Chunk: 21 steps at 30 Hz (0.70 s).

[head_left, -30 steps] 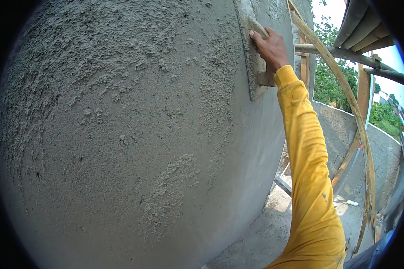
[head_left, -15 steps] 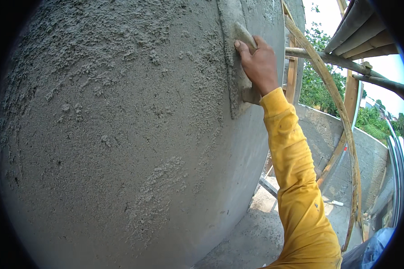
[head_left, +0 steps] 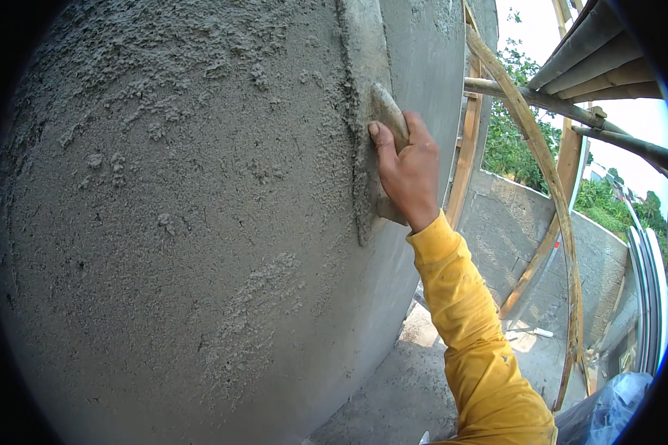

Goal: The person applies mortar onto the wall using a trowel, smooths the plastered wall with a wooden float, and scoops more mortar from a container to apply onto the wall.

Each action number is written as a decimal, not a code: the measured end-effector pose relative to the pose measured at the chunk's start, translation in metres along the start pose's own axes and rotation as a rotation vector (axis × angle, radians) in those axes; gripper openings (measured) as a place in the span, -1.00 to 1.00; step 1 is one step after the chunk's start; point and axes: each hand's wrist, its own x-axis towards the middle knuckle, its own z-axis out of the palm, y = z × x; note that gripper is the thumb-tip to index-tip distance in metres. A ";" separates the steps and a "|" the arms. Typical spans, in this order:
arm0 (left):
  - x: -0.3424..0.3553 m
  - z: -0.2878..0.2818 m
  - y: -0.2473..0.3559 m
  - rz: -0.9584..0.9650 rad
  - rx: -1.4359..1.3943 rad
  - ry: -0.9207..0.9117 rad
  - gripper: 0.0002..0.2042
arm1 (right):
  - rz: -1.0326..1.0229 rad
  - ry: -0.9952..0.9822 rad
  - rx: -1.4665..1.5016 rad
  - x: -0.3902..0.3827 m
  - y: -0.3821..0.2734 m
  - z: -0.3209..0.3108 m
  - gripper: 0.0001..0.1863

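Note:
My right hand, at the end of a yellow sleeve, is closed around the handle of a long plastering float. The float stands nearly upright, its face against the wet grey mortar on the wall. A thick ridge of mortar lines its left edge. Left of the float the mortar is rough and lumpy; to its right the surface looks smoother. The float's upper end runs out of the picture. My left hand is out of view.
At right, a bent wooden strip and timber posts stand before a low block wall. Bamboo poles cross the upper right. Below is a concrete floor; a clear plastic sheet lies at lower right.
My right hand and the float have moved down the wall and slightly left in the picture. The hand still grips the handle. The background has shifted a little leftward.

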 end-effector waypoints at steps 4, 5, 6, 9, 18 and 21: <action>0.003 -0.003 -0.008 0.006 0.043 -0.027 -0.69 | 0.000 -0.036 -0.038 0.037 0.016 0.001 -0.59; 0.003 0.007 -0.004 0.014 0.058 -0.061 -0.69 | 0.016 -0.060 -0.110 0.072 0.024 -0.008 -0.59; 0.002 0.015 -0.002 0.019 0.070 -0.088 -0.70 | -0.012 -0.039 -0.110 0.105 0.037 -0.013 -0.59; 0.001 0.017 -0.013 0.019 0.099 -0.119 -0.70 | -0.039 -0.020 -0.118 0.112 0.024 -0.016 -0.60; -0.006 -0.023 -0.047 0.005 0.175 -0.107 -0.71 | 0.014 -0.037 0.009 -0.059 -0.015 0.001 -0.64; -0.017 -0.007 -0.041 0.014 0.211 -0.170 -0.72 | 0.090 -0.042 -0.149 0.048 0.031 -0.019 -0.68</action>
